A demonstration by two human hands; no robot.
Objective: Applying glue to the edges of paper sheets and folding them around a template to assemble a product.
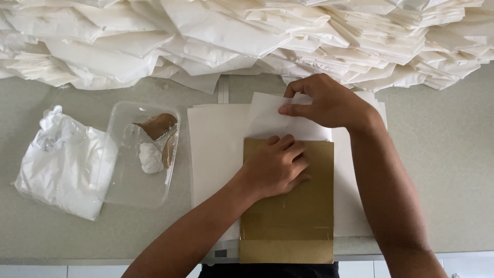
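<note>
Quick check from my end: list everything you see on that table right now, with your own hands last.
Table: one, grey-beige.
Folded paper heap: many, white, along far edge.
Flat paper sheets: a stack, white, centre.
Cardboard piece: one, golden-brown, on the sheets.
Plastic tray: one, clear, left of the sheets, holding white paste and brown scraps.
Plastic bag: one, white, far left.
Left hand: pressing the cardboard.
Right hand: pinching a white sheet's top edge.

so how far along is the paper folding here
Done, it seems: a big heap of folded white paper pieces lies along the back of the table. In hand: the left hand presses a brown cardboard template flat while the right hand folds a white sheet over its top edge. Left: a stack of flat sheets lies underneath, unfolded. The paste tray sits unused.
</note>
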